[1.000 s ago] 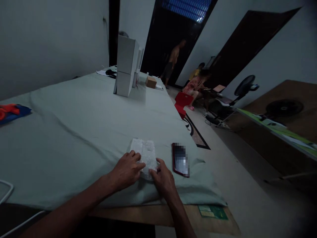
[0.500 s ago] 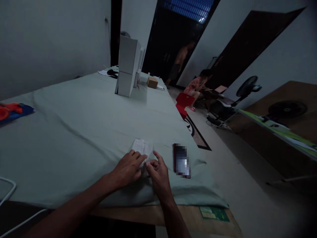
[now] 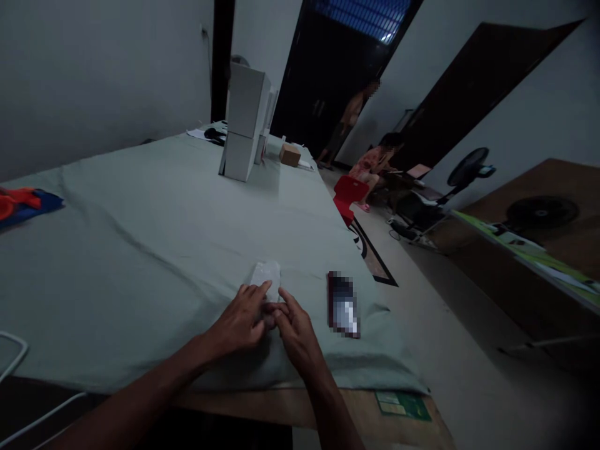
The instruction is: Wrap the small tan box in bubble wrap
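Note:
A small, thin, whitish packet, which looks like clear plastic, lies on the pale green cloth near the table's front. My left hand is bent over its near left part, the forefinger pointing along its top and the thumb tucked below. From the right, my right hand meets it at the near edge, fingers curled in and thumb close to the left fingertips. Both hands are closed about the packet's near end, which they hide. A phone with a dark red edge lies right of my right hand.
Tall white boxes stand at the far end, beside a small brown box. An orange and blue item lies at left, above a white cable. Beyond the table are a red chair, a seated person and a standing person.
My right hand has moved in closer to my left, and its forefinger has come down towards the packet. The packet looks flatter. The view has shifted slightly.

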`<state>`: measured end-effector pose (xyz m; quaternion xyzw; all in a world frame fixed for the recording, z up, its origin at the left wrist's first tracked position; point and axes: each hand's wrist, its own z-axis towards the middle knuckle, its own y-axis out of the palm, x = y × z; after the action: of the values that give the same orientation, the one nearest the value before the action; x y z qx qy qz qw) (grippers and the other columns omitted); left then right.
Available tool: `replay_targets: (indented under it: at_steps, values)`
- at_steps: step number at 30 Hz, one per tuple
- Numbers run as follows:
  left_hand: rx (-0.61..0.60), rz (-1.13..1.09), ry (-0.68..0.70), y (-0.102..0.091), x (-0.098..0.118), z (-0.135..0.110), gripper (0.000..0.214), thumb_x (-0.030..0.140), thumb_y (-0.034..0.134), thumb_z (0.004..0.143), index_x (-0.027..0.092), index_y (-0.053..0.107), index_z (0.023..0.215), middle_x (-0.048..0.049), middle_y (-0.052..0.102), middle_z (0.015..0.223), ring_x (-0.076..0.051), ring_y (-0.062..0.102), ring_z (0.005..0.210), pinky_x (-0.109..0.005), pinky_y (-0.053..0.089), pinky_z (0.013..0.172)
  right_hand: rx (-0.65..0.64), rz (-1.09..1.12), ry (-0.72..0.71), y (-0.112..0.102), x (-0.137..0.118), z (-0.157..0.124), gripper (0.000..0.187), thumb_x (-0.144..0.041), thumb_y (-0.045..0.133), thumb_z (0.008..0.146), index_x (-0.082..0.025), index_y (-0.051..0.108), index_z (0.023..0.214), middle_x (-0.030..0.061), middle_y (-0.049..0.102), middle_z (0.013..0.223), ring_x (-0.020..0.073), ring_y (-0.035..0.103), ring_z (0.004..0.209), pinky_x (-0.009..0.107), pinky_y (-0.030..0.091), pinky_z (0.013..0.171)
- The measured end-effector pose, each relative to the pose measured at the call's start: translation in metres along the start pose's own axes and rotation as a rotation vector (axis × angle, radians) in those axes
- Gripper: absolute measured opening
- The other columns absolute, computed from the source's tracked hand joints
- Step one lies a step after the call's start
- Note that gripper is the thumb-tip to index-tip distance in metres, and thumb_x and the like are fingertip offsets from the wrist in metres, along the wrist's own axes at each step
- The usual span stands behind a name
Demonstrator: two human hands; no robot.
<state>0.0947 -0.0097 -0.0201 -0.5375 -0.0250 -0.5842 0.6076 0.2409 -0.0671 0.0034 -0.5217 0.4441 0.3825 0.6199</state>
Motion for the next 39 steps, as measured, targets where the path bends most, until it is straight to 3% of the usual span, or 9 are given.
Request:
replay_targets:
  at_steps: [3,7,13,16,20,25,30,39]
  values:
    - [0.05,-0.136,-0.095,-0.004,0.001,-0.004,0.072,0.015,0.056,0.072,0.018,0.033,0.14,-0.0118,0.056,0.117,-0.026,0.053,0.108,-0.046,0.045,0.093,-0.101,-0.022,-0.013,-0.007,-0.001,0.001,0.052,-0.021,0.05,0.083,-0.013,0.047,0.134,0.0086,0.071,0.1,0.0163,0.065,0.077,0.03,0.053,0.072]
    - [0.054,-0.258,-0.181,-0.011,0.001,-0.002,0.067,0.013,0.053,0.067,0.018,0.043,0.133,-0.0109,0.055,0.119,-0.023,0.056,0.102,-0.038,0.051,0.083,-0.121,-0.338,-0.149,-0.002,-0.004,0.0,0.061,-0.017,0.055,0.08,-0.016,0.043,0.139,0.0091,0.069,0.107,0.0165,0.064,0.077,0.031,0.052,0.076]
    - [0.08,-0.148,-0.199,-0.019,0.004,0.011,0.033,0.021,0.054,0.081,0.018,0.056,0.113,-0.008,0.059,0.104,-0.021,0.055,0.096,-0.039,0.05,0.085,-0.072,-0.717,-0.324,0.01,-0.004,-0.009,0.073,-0.007,0.047,0.077,-0.018,0.031,0.148,0.0141,0.065,0.119,0.0259,0.064,0.102,0.036,0.051,0.085]
    - [0.049,-0.089,-0.153,-0.012,0.001,0.01,0.033,0.018,0.056,0.078,0.017,0.056,0.111,-0.0074,0.06,0.101,-0.022,0.054,0.096,-0.04,0.048,0.087,-0.115,-0.687,-0.292,0.004,-0.005,-0.01,0.076,-0.008,0.047,0.079,-0.018,0.024,0.151,0.0139,0.066,0.118,0.0255,0.064,0.1,0.038,0.05,0.086]
    - [0.075,-0.053,-0.169,0.0,-0.002,0.004,0.039,0.014,0.056,0.075,0.016,0.054,0.114,-0.0084,0.06,0.102,-0.023,0.053,0.097,-0.041,0.048,0.088,-0.149,-0.432,-0.24,-0.009,-0.009,-0.007,0.065,-0.014,0.045,0.086,-0.02,0.027,0.148,0.0097,0.068,0.114,0.0192,0.065,0.092,0.034,0.05,0.085]
    - [0.101,-0.038,-0.148,0.005,-0.004,0.0,0.049,0.011,0.055,0.07,0.016,0.051,0.119,-0.0081,0.059,0.102,-0.023,0.054,0.096,-0.041,0.049,0.088,0.041,-0.319,-0.139,-0.017,-0.004,0.001,0.054,-0.02,0.049,0.086,-0.016,0.039,0.139,0.0083,0.07,0.105,0.0166,0.064,0.081,0.027,0.048,0.064]
    - [0.104,-0.022,-0.136,0.003,-0.003,-0.001,0.047,0.011,0.053,0.071,0.017,0.051,0.118,-0.0085,0.059,0.107,-0.023,0.054,0.1,-0.041,0.049,0.089,0.041,-0.459,-0.275,-0.012,0.008,0.009,0.059,-0.014,0.046,0.084,-0.018,0.036,0.143,0.0078,0.068,0.113,0.0211,0.06,0.103,0.039,0.045,0.091]
    - [0.059,0.138,0.05,-0.01,0.007,-0.001,0.053,0.01,0.054,0.071,0.023,0.055,0.123,-0.0076,0.058,0.116,-0.026,0.048,0.108,-0.043,0.043,0.096,-0.055,-0.489,-0.269,-0.009,0.012,0.023,0.057,-0.017,0.043,0.087,-0.016,0.037,0.144,0.0093,0.07,0.113,0.0229,0.061,0.1,0.042,0.045,0.093]
